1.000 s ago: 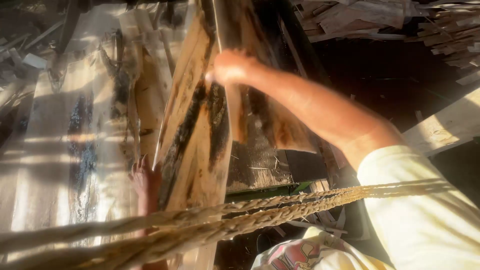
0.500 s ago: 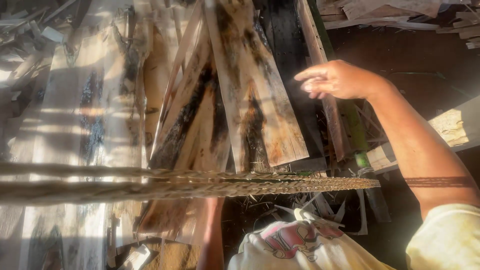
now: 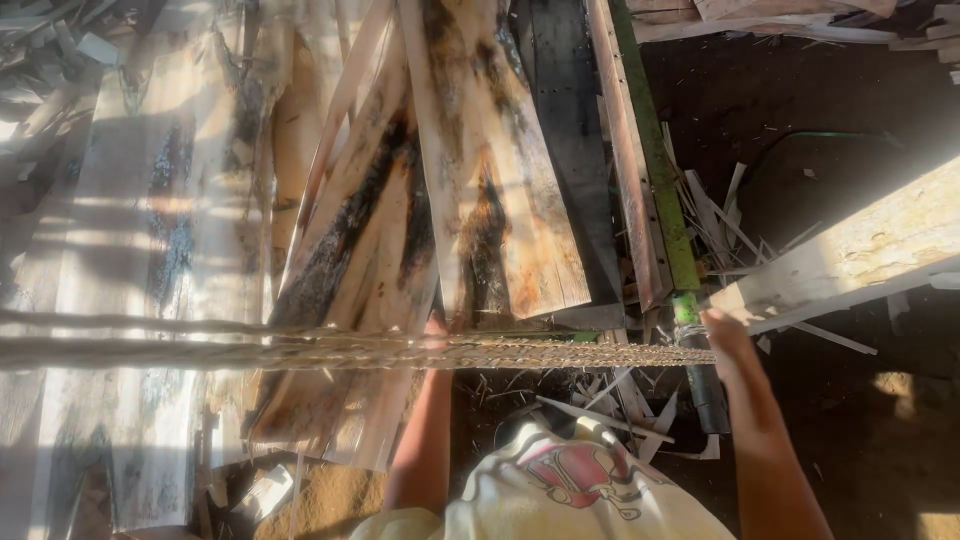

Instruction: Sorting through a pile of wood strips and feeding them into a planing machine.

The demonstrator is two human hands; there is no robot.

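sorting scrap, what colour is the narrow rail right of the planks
Green rail, with worn paint, seen in the head view.

Two hands [image 3: 728, 345], one taut twisted rope [image 3: 300, 350], one green bar [image 3: 655, 170], one pale plank [image 3: 860, 255].

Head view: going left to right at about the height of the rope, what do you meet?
Sunlit pale boards → dark-stained planks with the left hand at their near end → green bar → right hand at the rope's end → pale beam.

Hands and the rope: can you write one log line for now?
left hand: at planks, behind rope | right hand: at rope end, beside pale board | grip: unclear
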